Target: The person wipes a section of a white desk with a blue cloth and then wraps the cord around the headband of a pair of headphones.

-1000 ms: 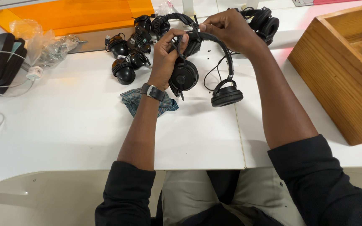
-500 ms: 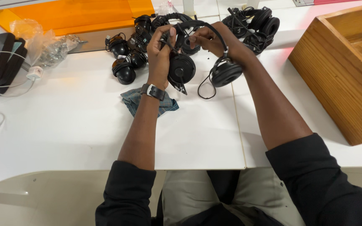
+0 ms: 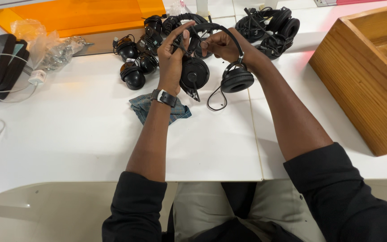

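We hold a black headset (image 3: pixel 211 58) up over the white tabletop (image 3: pixel 90 130), between both hands, at the far middle of the view. Our left hand (image 3: pixel 172 58) grips the left ear cup and the thin cable beside it; its fingers (image 3: pixel 182 38) are closed around that cable, with the forefinger raised along it. Our right hand (image 3: pixel 222 45) sits just to the right, fingers curled shut on the headband near its top. The headband arches from one hand to the other and runs down to the right ear cup (image 3: pixel 237 80), which hangs free below the right wrist, pad facing us. So the headset's long axis lies left to right, with the band uppermost and the cups lowest. A loop of cable (image 3: pixel 216 101) dangles from between the cups and nearly reaches the tabletop. The left hand is the nearer one to the left cup; the right is nearer the hanging cup. Under the left wrist lies a checked cloth (image 3: pixel 178 112). Beyond the hands sit two heaps of headsets, one left (image 3: pixel 135 58) and one right (image 3: pixel 274 29). A wooden box (image 3: pixel 359 71) stands well apart at right.
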